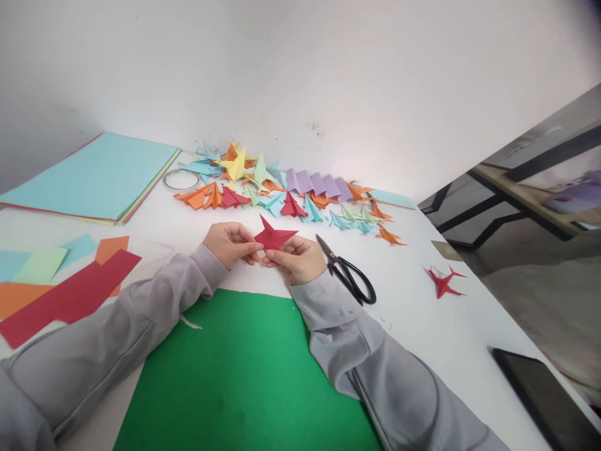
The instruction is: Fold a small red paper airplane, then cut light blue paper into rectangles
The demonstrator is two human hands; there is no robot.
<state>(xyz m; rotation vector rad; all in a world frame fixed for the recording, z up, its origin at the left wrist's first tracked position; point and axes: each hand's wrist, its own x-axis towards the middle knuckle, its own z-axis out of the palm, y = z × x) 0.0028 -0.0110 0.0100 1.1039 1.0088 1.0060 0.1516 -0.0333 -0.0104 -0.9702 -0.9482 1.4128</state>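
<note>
A folded red paper star (273, 237) is held just above the white table (422, 326) between both my hands. My left hand (231, 243) pinches its left side with closed fingers. My right hand (297, 258) grips its right and lower edge, fingers curled. Both arms wear grey sleeves and rest across a green sheet (244, 376). Black scissors (347, 272) lie just right of my right hand.
A heap of folded coloured paper shapes (282, 188) lies at the back by the wall, with a tape ring (181, 179). A paper stack (94, 178) and loose strips (66, 294) sit left. Another red star (444, 282) and a dark tablet (544, 401) lie right.
</note>
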